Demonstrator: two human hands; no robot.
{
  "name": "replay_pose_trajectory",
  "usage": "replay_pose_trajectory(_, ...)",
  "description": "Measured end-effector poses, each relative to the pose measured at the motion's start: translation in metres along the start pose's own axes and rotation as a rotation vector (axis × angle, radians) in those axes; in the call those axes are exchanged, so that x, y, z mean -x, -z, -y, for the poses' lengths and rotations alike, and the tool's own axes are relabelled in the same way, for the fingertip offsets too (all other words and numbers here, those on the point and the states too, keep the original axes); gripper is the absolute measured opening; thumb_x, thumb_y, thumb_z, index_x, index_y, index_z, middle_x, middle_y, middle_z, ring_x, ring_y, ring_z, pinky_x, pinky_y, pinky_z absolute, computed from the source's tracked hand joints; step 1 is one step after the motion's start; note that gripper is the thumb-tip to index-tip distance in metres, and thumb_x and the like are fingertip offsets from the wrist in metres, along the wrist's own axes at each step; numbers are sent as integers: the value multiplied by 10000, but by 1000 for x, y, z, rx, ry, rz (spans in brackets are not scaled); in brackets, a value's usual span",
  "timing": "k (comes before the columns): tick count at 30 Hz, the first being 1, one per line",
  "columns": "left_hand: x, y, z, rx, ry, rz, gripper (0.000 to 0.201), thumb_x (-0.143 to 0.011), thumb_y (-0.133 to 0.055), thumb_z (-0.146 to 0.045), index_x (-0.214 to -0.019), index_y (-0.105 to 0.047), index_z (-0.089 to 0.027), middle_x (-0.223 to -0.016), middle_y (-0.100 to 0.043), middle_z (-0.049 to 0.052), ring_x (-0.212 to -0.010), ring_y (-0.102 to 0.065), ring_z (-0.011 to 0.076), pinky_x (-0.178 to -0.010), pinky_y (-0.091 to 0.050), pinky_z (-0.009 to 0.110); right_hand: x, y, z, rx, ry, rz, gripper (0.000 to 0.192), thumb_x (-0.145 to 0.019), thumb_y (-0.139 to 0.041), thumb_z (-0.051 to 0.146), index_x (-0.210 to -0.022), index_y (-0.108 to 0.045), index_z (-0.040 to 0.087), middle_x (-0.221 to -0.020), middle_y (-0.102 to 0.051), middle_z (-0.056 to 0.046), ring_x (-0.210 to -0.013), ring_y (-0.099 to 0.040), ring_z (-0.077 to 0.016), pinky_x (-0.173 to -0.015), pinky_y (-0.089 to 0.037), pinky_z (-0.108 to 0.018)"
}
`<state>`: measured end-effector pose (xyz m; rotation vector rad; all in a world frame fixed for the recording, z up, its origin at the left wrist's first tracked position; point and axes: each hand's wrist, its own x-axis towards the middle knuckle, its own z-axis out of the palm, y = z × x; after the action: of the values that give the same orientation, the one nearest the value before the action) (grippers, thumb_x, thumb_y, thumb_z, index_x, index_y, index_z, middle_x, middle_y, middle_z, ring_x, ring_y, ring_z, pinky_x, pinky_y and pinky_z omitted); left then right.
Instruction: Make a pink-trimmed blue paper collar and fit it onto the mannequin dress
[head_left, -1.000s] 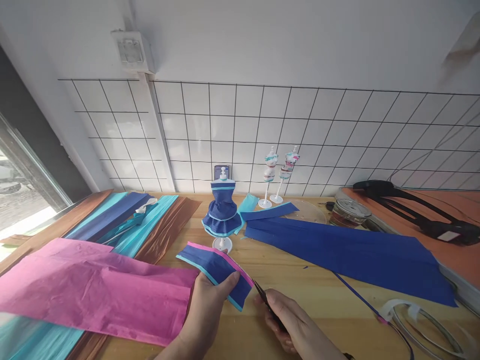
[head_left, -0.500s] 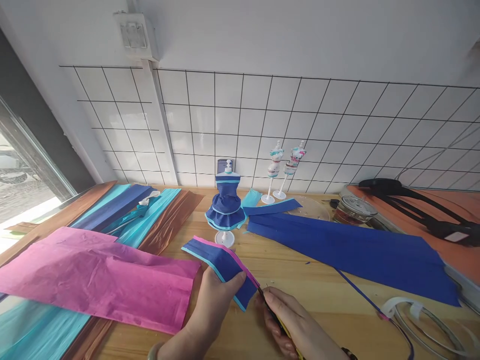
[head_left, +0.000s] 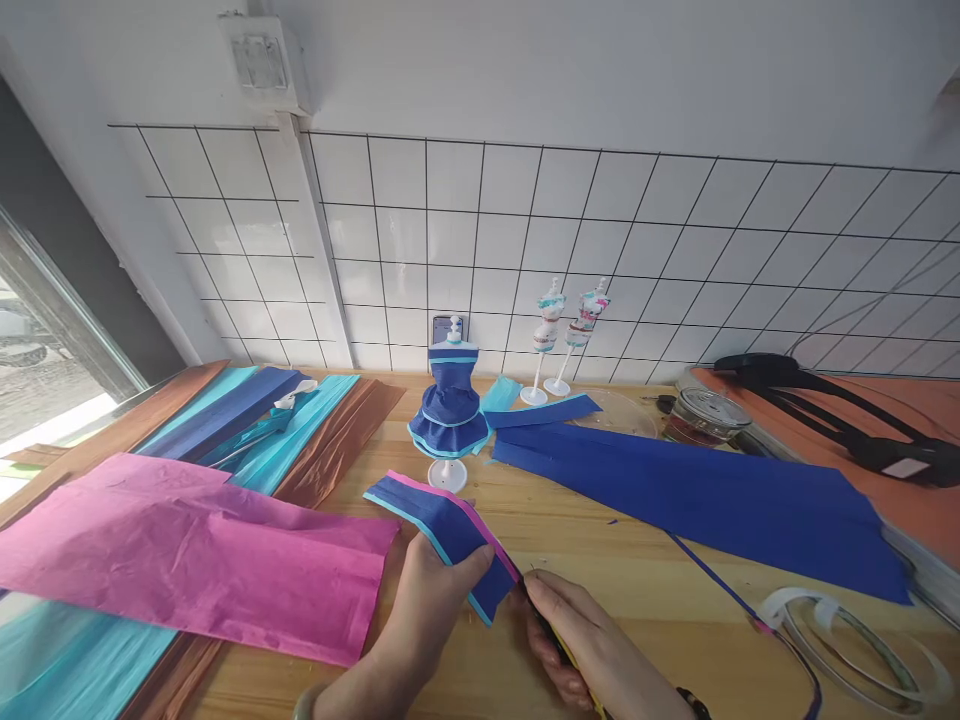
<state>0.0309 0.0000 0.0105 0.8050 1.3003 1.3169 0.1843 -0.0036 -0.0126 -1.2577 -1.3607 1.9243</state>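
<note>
Left hand [head_left: 420, 610]: pinches the folded paper strip [head_left: 442, 530], lifted clear for cutting.
Right hand [head_left: 592, 650]: closed around scissors [head_left: 544, 625] (blades at the strip's near-right edge).

The layered paper strip [head_left: 442, 528] is dark blue, edged pink along one long side and light turquoise along the other; the large crumpled sheet [head_left: 187, 555] beside it is plain pink, and the long sheet [head_left: 712, 500] to the right is solid royal blue. The miniature dress form [head_left: 448, 410] carries a navy dress with turquoise trim on a white stand (two smaller forms [head_left: 566, 325] behind show mixed pink, white and turquoise print). Worktop [head_left: 600, 560] is light wood grain; wall tiles [head_left: 600, 260] are white with dark grid lines.
</note>
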Motion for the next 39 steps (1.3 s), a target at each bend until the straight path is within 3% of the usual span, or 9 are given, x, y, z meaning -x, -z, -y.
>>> replay_pose_trajectory(6,0,0,2,-19,7,4,382,-596,-691,-198,-962,-616,-117,-783,-708,56,-729,-651,224,-593,-496,269,-1,0,-1,2,1,-6,434,-789,-393,623,-777,-463,194,-537,-377,86,-367,-227,-24,-351,-177,-174)
replay_pose_trajectory(13,0,2,4,-43,6,31,161,-608,-678,-226,-737,-636,-137,-620,-665,14,-615,-624,182,-590,-488,263,-1,0,2,19,7,-4,479,-758,-409,654,-778,-474,180,-537,-346,86,-397,-224,-26,-356,-147,-169)
replay_pose_trajectory(27,-5,5,13,33,29,62,222,-598,-714,-255,-768,-636,-135,-721,-685,42,-681,-630,196,-656,-500,289,-2,3,0,22,29,-11,450,-794,-390,624,-780,-478,183,-536,-331,86,-410,-228,-37,-358,-136,-175)
replay_pose_trajectory(39,-8,7,19,83,55,121,183,-625,-714,-260,-719,-615,-139,-666,-649,11,-625,-601,146,-581,-484,237,0,2,1,81,50,-31,497,-757,-385,671,-776,-468,182,-526,-329,92,-407,-245,-40,-363,-164,-179)
